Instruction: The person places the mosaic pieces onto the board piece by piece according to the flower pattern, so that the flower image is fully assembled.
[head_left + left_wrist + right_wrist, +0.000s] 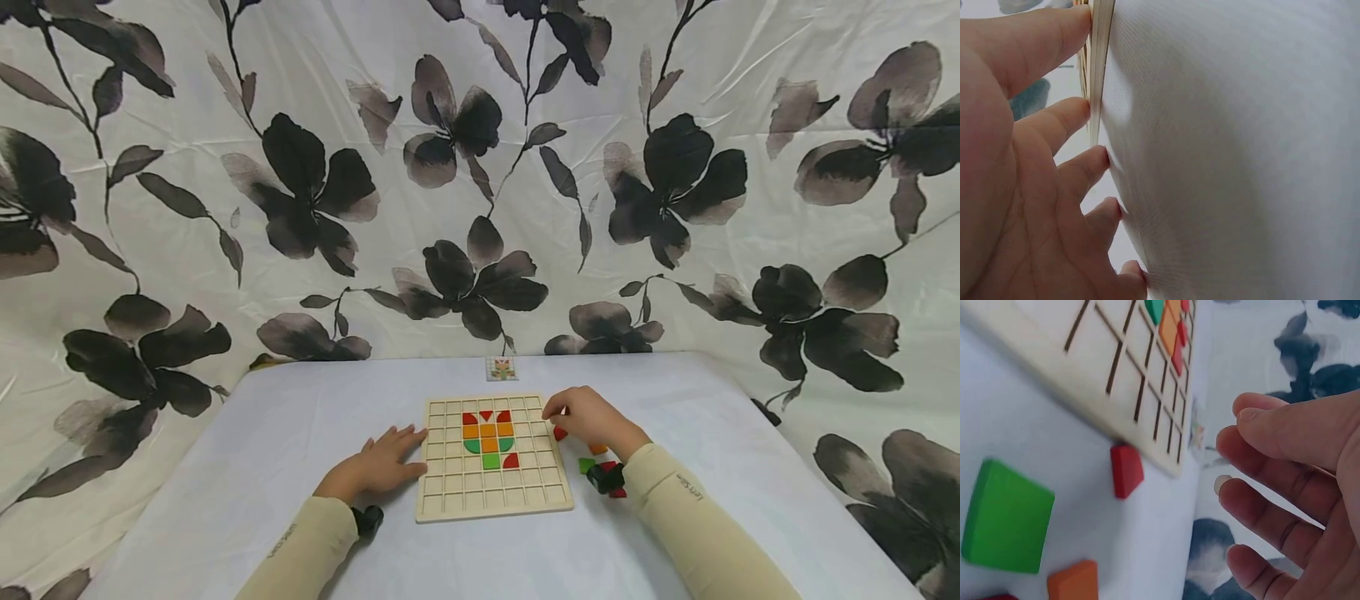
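The left hand [382,467] lies flat on the white tablecloth [300,433], fingers straight, their tips [1082,109] touching the left edge of the wooden grid board [491,496]. The right hand [588,421] hovers at the board's right edge with fingers loosely curled and nothing in its grasp. Just under it lies a red piece [1126,470], against the board's rim; nearer the wrist sit a green square [1005,517] and an orange piece [1074,581]. Small printing on the right sleeve [686,487] is too small to read. Beyond the hands lies a small pattern card [501,368].
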Motion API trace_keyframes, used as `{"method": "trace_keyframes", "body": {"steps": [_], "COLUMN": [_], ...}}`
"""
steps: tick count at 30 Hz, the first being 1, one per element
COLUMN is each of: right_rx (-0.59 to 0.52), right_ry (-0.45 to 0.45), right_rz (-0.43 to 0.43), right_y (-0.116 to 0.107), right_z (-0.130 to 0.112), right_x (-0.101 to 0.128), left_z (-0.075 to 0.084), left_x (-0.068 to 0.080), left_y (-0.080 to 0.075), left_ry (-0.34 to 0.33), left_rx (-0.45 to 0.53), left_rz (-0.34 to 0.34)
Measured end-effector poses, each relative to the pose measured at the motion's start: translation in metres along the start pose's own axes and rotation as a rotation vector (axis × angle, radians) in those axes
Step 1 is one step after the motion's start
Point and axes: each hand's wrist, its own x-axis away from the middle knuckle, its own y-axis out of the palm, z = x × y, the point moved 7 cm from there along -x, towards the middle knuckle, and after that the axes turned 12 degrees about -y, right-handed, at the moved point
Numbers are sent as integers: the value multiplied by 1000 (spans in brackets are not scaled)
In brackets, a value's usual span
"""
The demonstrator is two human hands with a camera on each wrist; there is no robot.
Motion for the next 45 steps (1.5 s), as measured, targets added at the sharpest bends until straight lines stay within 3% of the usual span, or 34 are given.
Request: {"method": "trace_keyframes", "body": {"steps": [10,18,25,37,45], "right_rx": [6,80,81,-34,-29], "right_ry": [107,78,99,95,57], "right_rz": [-44,-125,-84,-26,-5], "right_y": [10,23,19,13,8], "right_z": [26,39,43,42,26], "right_x": [-3,-6,-5,3,1], "left_z": [1,0,0,0,0], "left_x": [1,0,-1,-2,-2], "left_y": [-1,1,1,0,0], "left_ry": [13,3,-2,-6,-5], "left_rx": [8,3,5,-12,-14], "left_rz": [6,9,13,8,10]}}
